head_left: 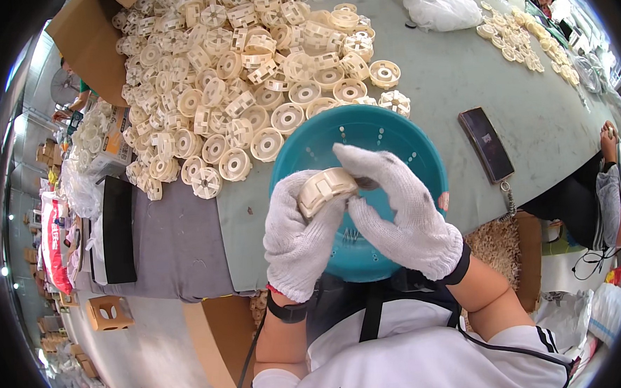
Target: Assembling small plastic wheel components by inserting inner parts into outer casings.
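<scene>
A round cream plastic part [326, 191] with slots in its side is held tilted above a teal bowl [391, 130]. My left hand [295, 237], in a white knit glove, is wrapped round its left side. At the part's right edge, my right hand [406, 217], gloved likewise, has its thumb and curled fingers against it, with one finger stretched over the top. Whether a small piece sits between those fingertips cannot be seen. Small metal springs [351, 235] lie in the bowl's bottom, and little pale spots show along its inner wall.
A large heap of similar cream parts [248, 78] covers the table's far left beside a cardboard flap [92, 47]. A dark phone [487, 144] lies to the right. Beyond are a clear plastic bag [437, 4] and flat cream rings [516, 35]. Another person's hand [608, 133] shows far right.
</scene>
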Motion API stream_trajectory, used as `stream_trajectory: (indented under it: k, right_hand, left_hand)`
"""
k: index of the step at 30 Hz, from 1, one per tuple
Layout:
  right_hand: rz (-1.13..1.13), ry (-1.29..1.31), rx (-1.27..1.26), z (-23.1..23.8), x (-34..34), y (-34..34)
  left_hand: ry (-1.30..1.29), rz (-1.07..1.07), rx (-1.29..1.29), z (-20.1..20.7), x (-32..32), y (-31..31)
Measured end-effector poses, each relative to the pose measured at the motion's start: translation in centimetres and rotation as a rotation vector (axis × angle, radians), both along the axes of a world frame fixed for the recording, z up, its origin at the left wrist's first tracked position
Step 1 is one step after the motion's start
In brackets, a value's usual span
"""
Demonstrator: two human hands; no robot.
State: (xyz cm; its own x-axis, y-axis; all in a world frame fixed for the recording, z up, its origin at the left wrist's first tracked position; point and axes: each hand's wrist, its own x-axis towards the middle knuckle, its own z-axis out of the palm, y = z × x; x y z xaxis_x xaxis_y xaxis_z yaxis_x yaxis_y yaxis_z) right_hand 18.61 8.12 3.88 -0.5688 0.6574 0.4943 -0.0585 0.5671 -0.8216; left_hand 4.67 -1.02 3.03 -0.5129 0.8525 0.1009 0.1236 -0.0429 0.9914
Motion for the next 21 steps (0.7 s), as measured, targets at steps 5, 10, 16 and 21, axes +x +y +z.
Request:
stream_trajectory:
  k: [5, 10, 16, 21]
  right_hand:
    - [-0.01, -0.066, 0.123, -0.3, 0.0, -0.2]
    - [0.061, -0.092, -0.097, 0.1, -0.1, 0.1]
    - [0.032, -0.141, -0.286, 0.1, 0.3, 0.1]
    - [0.271, -0.044, -1.125, 0.4, 0.7, 1.4]
  left_hand:
    - [0.01, 0.036, -0.084, -0.4, -0.2, -0.2]
    - [0.001, 0.003, -0.072, -0.9, -0.3, 0.1]
    - [-0.412, -0.111, 0.027, -0.9, -0.5, 0.3]
    - [-0.848, -0.176, 0.103, -0.7, -1.0, -0.4]
